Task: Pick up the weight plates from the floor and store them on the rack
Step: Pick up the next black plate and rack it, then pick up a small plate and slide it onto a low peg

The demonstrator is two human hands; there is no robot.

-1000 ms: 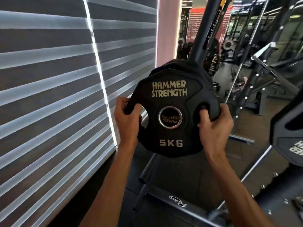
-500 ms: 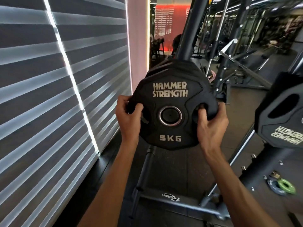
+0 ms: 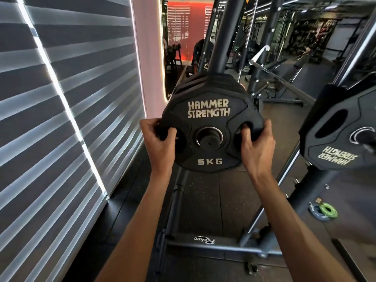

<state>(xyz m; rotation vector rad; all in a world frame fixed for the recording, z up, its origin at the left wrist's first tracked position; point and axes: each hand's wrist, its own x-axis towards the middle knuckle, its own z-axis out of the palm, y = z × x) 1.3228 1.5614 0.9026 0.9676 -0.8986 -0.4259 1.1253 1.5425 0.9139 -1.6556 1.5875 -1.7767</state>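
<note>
While the slatted blinds (image 3: pixel 61 119) fill the far left, your left hand (image 3: pixel 160 139) grips the 5 kg plate (image 3: pixel 209 110) at its left grip slot, fingers curled round the rim. The plate stands upright, face toward you, lettering level, held at chest height in front of the rack upright (image 3: pixel 221 37). It's black, rubber-coated w/ a matte skin, many-sided rather than round, with a bright steel ring at the centre.

The key relation: the rack peg (image 3: pixel 209 141) points straight at you, and its dark round end shows inside that steel ring, sitting a bit low in it. So the plate's hole is already around the peg tip, w/ more black plates stacked just behind on the same peg. The push prob. goes away from you, along the peg's axis; both hands are equally near.

Your right hand (image 3: pixel 257 145) mirrors the left, thumb hooked into the right slot, fingers wrapped over the edge.

Further right, a second plate (image 3: pixel 341 139) hangs on another peg, lettering upside down. Below it, small discs (image 3: pixel 324 210), one green, lie on the speckled rubber floor (image 3: pixel 203 200), not yet stored.
</note>
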